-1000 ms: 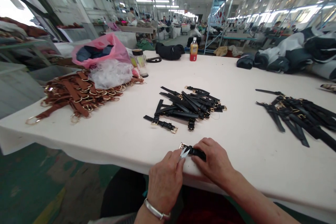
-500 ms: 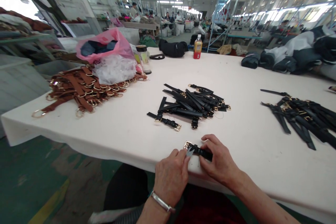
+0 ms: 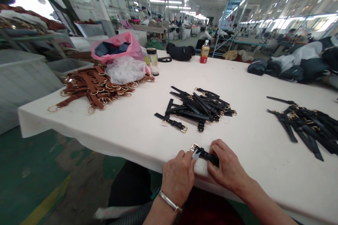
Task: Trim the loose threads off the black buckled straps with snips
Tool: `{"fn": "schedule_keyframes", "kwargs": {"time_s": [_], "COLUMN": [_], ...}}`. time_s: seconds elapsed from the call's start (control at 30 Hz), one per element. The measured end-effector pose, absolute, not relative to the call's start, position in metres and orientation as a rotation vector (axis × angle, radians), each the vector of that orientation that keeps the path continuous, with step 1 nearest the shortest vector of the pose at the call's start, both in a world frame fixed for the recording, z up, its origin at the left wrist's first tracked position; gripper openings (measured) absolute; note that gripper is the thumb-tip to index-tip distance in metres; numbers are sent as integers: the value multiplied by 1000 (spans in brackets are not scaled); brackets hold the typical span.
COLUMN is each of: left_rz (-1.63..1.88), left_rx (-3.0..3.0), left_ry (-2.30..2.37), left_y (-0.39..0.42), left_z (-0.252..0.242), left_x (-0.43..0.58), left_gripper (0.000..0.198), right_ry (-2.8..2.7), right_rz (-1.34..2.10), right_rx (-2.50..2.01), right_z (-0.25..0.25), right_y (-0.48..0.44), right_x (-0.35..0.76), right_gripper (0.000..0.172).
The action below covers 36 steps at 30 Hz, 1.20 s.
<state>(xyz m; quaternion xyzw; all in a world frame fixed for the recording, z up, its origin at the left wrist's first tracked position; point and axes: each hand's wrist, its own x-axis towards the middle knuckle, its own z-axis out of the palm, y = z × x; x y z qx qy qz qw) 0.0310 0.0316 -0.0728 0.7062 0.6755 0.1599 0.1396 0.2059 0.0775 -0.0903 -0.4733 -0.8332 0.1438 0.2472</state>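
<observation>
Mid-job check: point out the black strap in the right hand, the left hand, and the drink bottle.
black strap [image 3: 206, 154]: head view, middle of its visible band
left hand [image 3: 177, 173]: head view, back of the hand
drink bottle [image 3: 204, 53]: head view, middle of its body

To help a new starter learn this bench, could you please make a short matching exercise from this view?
Things:
1. Left hand
2. Bottle
3. Brown straps
4. Right hand

Place or state:
A. Upright near the far edge of the table
B. Holding a black strap
C. Heaped beside the pink bag
D. Holding a pointed tool

Pairs: 1-D, 2-A, 3-C, 4-B
</observation>
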Motion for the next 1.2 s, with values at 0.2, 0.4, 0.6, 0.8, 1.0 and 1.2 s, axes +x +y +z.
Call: {"fn": "schedule_keyframes", "kwargs": {"time_s": [0.2, 0.4, 0.6, 0.8, 1.0, 1.2], "left_rz": [521, 515, 448, 391, 310, 306], "left_rx": [2028, 2092, 2220, 2273, 2302, 2326], "left_ry": [1927, 1876, 1839, 1875, 1935, 1899], "left_y": [28, 14, 16, 22, 22, 25], "left_z": [-77, -82, -76, -73, -76, -79], "left_x": [28, 28, 36, 46, 53, 53], "left_gripper": [25, 24, 28, 26, 27, 27], "right_ry": [-2262, -2216, -2190, -2193, -2235, -2224], "right_rz": [355, 388, 432, 426, 439, 453], "right_rx": [-1054, -1005, -1094, -1098, -1045, -1043], "right_z": [-97, -101, -99, -103, -102, -103], "right_y": [79, 83, 82, 83, 85, 87], "right_x": [209, 207, 207, 207, 208, 206], "right_gripper": [23, 13, 18, 15, 15, 17]}}
